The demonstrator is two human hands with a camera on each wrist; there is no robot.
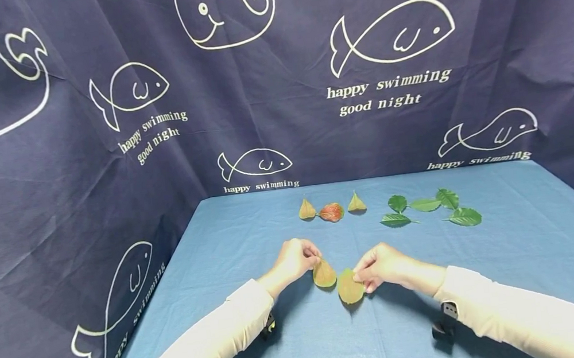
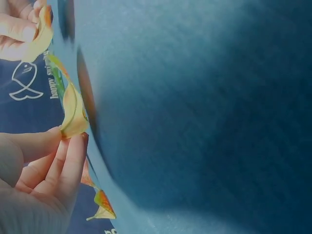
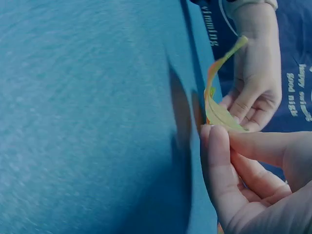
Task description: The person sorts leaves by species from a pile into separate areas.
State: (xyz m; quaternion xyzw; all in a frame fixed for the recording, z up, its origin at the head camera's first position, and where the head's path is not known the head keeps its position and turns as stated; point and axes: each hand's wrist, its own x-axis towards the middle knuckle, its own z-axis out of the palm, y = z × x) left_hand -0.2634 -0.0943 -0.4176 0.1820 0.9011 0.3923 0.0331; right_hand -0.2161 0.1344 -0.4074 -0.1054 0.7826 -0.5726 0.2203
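My left hand (image 1: 297,258) pinches a yellow-orange leaf (image 1: 324,274) at its stem end, between thumb and fingertips. In the left wrist view that leaf (image 2: 73,112) looks curled and stands off the blue cloth, its shadow beside it. My right hand (image 1: 381,266) pinches a second yellowish leaf (image 1: 350,287) with a greener rim by its right edge. From the right wrist view this leaf (image 3: 222,113) is seen nearly edge-on, bent upward from the fingertips. The two held leaves are side by side, a narrow gap between them in the head view.
Behind the hands lie a yellow leaf (image 1: 307,209), a red leaf (image 1: 332,212) and another yellow leaf (image 1: 356,202). Several green leaves (image 1: 426,205) are grouped to the right. Blue cloth (image 1: 250,223) covers the table, and dark curtains (image 1: 279,93) with fish drawings hang around it.
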